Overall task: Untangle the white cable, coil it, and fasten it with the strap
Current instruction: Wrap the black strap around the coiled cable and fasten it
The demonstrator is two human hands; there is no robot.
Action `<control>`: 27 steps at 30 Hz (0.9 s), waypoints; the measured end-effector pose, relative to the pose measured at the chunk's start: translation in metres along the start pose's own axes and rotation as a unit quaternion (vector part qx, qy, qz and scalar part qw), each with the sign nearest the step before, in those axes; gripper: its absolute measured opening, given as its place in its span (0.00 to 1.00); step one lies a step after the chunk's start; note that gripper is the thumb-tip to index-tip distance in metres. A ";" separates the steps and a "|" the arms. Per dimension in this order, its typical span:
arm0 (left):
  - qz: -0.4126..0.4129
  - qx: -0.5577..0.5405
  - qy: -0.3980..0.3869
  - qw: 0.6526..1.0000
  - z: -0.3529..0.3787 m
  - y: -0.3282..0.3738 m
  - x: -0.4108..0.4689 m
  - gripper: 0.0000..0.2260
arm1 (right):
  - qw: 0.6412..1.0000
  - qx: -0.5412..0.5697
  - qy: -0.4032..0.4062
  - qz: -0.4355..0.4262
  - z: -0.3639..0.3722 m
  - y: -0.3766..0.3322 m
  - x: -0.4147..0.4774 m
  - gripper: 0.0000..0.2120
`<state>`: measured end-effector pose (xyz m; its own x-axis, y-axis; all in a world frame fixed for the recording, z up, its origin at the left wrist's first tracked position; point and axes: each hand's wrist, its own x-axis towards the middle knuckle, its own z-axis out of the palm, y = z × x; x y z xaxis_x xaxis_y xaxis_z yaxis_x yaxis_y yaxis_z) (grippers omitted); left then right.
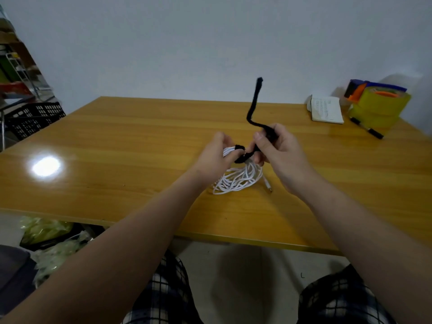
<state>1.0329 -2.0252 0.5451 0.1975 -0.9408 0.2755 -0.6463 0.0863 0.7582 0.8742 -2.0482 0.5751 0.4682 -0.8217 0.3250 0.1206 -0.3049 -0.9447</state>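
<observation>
The white cable [236, 181] is gathered in a loose coil, its lower loops resting on the wooden table [117, 136] and one plug end lying free at the right. My left hand [216, 155] grips the top of the coil. A black fuzzy strap [253, 106] wraps around the bundle beside my left fingers. My right hand [278, 148] pinches the strap, whose long free end rises above the hands and curves upward.
An open notebook [326, 109] lies at the back right beside a yellow tape dispenser [378, 104] and a black marker [367, 130]. A black crate [35, 119] stands left of the table. Plastic bags [46, 230] lie on the floor under the near left edge.
</observation>
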 end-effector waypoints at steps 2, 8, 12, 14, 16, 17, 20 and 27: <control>0.001 -0.016 -0.009 1.000 0.000 0.000 -0.001 0.14 | 0.999 0.044 -0.004 0.022 -0.003 0.002 0.000 0.07; 0.008 -0.005 -0.021 1.000 0.001 -0.002 -0.002 0.06 | 0.997 -0.055 -0.026 0.056 -0.011 0.005 0.003 0.11; -0.006 -0.044 -0.048 0.998 -0.001 0.003 -0.006 0.03 | 0.989 -0.137 -0.010 0.058 -0.011 -0.001 0.006 0.07; -0.003 -0.052 -0.056 0.997 -0.002 0.003 -0.008 0.02 | 0.987 -0.154 0.008 0.047 -0.010 -0.002 0.007 0.11; 0.015 -0.023 -0.046 0.999 -0.001 0.002 -0.009 0.04 | 0.987 -0.158 0.003 0.029 -0.005 -0.007 0.004 0.12; 0.021 0.000 -0.044 0.999 -0.001 0.000 -0.007 0.05 | 0.988 -0.150 -0.011 0.020 -0.001 -0.010 0.000 0.12; 0.059 0.028 -0.065 0.996 -0.002 0.001 -0.002 0.06 | 0.996 -0.086 -0.031 -0.006 0.011 -0.022 -0.009 0.10; 0.104 0.053 -0.094 0.989 0.001 0.006 -0.011 0.06 | 0.991 0.035 0.132 -0.006 -0.011 -0.011 0.029 0.09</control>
<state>1.0261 -2.0150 0.5457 -0.0813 -0.9514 0.2970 -0.7343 0.2587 0.6276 0.8770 -2.0738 0.5959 0.2217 -0.9186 0.3271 0.1902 -0.2883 -0.9385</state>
